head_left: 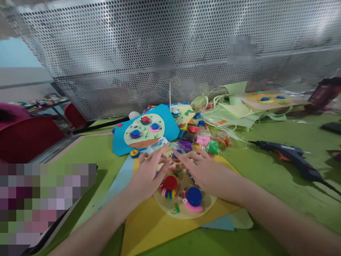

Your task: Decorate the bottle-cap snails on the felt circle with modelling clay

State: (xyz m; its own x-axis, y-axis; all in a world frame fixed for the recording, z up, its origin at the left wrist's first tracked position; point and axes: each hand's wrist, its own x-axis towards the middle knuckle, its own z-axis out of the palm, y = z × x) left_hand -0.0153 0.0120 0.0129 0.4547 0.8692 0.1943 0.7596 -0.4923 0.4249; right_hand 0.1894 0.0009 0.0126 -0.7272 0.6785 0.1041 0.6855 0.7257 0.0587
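Note:
Both hands rest on a craft piece in front of me: a pale round card glued on a yellow sheet, dotted with a red bottle cap and a blue bottle cap. My left hand lies flat on the card's far left part, fingers stretched out. My right hand lies flat on its far right part, fingers spread. The fingertips of both nearly meet beside a blue cap at the card's far edge. Neither hand holds anything.
A similar craft on blue card lies behind, with small bags of coloured clay beside it. A black glue gun lies on the green table to the right. Pale green paper scraps and perforated metal screen stand at the back.

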